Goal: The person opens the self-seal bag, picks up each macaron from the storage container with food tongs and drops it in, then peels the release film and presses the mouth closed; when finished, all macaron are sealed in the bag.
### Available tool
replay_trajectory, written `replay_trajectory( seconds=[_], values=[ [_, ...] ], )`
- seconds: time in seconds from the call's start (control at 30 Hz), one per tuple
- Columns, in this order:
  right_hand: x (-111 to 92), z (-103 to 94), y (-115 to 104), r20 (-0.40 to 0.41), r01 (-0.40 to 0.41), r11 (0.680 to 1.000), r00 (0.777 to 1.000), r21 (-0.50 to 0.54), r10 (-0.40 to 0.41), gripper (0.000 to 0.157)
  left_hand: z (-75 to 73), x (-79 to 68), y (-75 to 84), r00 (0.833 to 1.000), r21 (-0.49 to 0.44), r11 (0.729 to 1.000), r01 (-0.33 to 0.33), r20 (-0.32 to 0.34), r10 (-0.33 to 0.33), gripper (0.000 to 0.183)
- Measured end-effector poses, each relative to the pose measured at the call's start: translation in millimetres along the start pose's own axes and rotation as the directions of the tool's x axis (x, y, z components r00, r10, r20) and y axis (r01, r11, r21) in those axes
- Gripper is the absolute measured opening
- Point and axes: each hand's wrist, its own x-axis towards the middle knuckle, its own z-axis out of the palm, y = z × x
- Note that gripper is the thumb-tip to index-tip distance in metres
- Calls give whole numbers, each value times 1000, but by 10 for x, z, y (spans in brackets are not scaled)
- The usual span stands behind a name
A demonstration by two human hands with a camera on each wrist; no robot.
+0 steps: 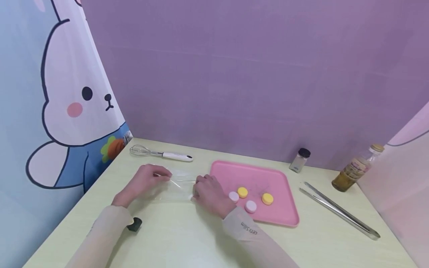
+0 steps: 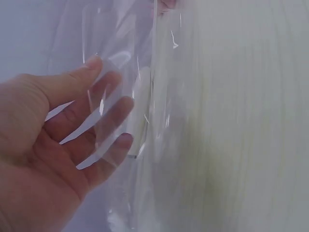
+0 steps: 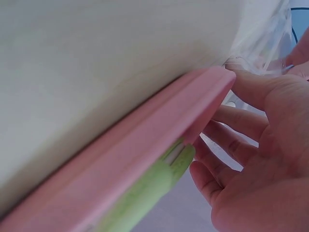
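A clear plastic bag (image 1: pixel 181 191) stretches between my two hands above the table. My left hand (image 1: pixel 143 183) pinches its left side; in the left wrist view the thumb lies on the near face of the film (image 2: pixel 145 106) and the other fingers show through it. With thumb and fingertips my right hand (image 1: pixel 212 195) holds the bag's right side, close to the left edge of a pink tray (image 1: pixel 231 169). On the tray lie two yellow macarons (image 1: pixel 267 198) and two pale pink macarons (image 1: pixel 250 206), one partly hidden by the right hand.
Behind the bag lies a whisk (image 1: pixel 177 156) with a white handle. Right of the tray are metal tongs (image 1: pixel 342 212), a small black-capped jar (image 1: pixel 299 160) and a bottle (image 1: pixel 355 171) of brown liquid. A purple cloth (image 1: pixel 234 74) rises at the table's back edge.
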Motion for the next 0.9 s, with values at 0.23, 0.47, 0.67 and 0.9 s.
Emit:
replay_trajectory(
  seconds=[0.23, 0.47, 0.67, 0.9],
  values=[
    [-21, -3, 7, 1, 7, 1000, 1000, 16, -7, 15, 21, -42, -129, 995, -163, 982, 99, -12, -102, 23],
    [-20, 8, 7, 1, 9, 1000, 1000, 27, -9, 14, 75, -49, -204, 979, -284, 941, 186, -25, -201, 27],
    [-22, -9, 9, -5, 12, 1000, 1000, 23, -12, 14, 101, -41, -198, 971, -331, 920, 208, -44, -235, 29],
    [-26, 1, 50, -73, 56, 998, 996, 43, -53, 6, 119, -41, -180, 967, -342, 916, 211, -62, -246, 30]
  ],
)
